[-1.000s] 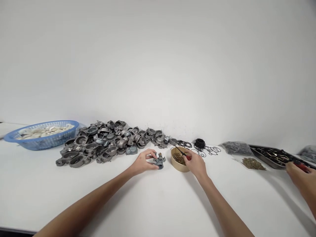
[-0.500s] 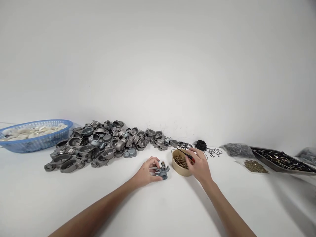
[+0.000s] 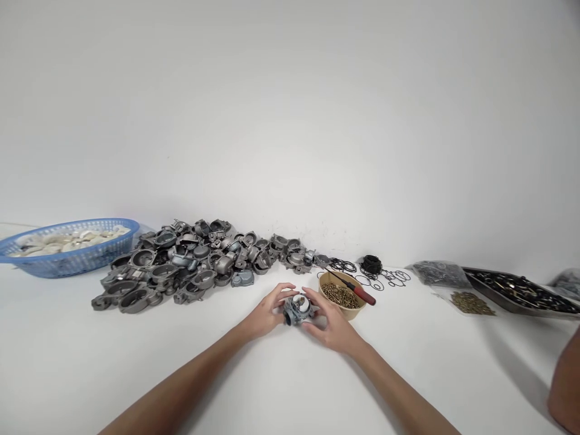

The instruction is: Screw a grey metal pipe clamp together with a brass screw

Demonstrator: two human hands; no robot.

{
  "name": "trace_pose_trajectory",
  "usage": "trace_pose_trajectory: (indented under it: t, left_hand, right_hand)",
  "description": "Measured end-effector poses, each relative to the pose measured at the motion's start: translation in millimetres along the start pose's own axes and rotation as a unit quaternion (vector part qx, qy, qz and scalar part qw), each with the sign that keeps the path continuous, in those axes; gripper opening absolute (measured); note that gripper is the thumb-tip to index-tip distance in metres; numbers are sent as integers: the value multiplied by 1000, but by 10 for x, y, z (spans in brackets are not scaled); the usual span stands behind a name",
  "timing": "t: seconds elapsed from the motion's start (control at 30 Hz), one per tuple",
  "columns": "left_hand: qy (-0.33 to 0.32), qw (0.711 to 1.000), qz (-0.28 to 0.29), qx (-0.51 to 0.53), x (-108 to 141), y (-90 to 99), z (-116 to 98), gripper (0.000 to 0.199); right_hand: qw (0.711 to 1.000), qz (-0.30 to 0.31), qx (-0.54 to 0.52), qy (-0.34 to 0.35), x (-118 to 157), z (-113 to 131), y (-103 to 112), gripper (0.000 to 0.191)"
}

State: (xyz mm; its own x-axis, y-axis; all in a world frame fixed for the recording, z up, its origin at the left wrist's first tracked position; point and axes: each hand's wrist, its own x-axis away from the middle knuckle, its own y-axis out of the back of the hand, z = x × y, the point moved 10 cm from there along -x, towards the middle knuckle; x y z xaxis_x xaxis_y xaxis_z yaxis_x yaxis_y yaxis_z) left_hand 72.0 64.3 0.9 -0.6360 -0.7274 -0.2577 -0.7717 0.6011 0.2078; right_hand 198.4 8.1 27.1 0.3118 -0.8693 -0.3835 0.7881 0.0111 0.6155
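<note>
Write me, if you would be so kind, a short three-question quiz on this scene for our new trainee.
1. Choose one: the red-handled tool lies (a) inside the dark tray, (b) across the tan bowl, (c) among the black rings.
2. True or false: the left hand and right hand are on opposite sides of the metal part.
3. Fill the blank: from the wearer's view, the blue basket is to the ____ of the grey pile.

Key: 1 b; 2 true; 3 left.

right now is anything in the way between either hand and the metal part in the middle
Nothing visible: the left hand and right hand are both on the metal part. The bowl, with the screwdriver across it, stands beyond the right hand, not between.
</note>
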Motion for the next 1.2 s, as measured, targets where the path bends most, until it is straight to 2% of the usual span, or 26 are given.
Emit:
trace_pose_trajectory:
  t: [0.07,0.1,0.17,0.23,0.3,0.33,0.4,0.47,0.6,0.83,1.2]
  left_hand:
    - [-21,990,-66,-123,-7,215,-63,52]
    - [-30,972,-109,-204,7,363,-111,47]
    - [-52,906,-176,-380,60,638,-243,40]
    - [-52,831,-206,-514,110,854,-321,32]
    - [-19,774,-218,-594,150,1038,-322,27]
    - [5,754,-222,-618,169,1112,-307,24]
    - [64,729,-229,-641,213,1225,-261,20]
    - [124,718,-232,-645,263,1286,-206,20]
    - [191,718,-219,-632,320,1316,-139,23]
    - [201,743,-225,-598,321,1384,-169,23]
    - [170,859,-297,-381,343,1327,-224,18]
  right_hand:
    - [1000,-6,-2,-8,3,-31,12,71]
    - [1000,-8,-4,-10,3,-39,16,70]
    - [1000,-6,-7,-15,0,-53,14,69]
    - [1000,-6,-4,-23,-6,-73,16,66]
    - [999,-14,2,-33,-11,-97,34,62]
    - [999,-20,4,-37,-12,-105,46,60]
    - [999,-26,8,-38,-11,-107,63,58]
    - [999,-23,10,-35,-6,-95,64,57]
    - [999,-17,8,-33,8,-73,62,57]
    - [999,-3,-18,-37,30,-101,42,64]
    - [998,-2,-16,-60,22,-116,17,61]
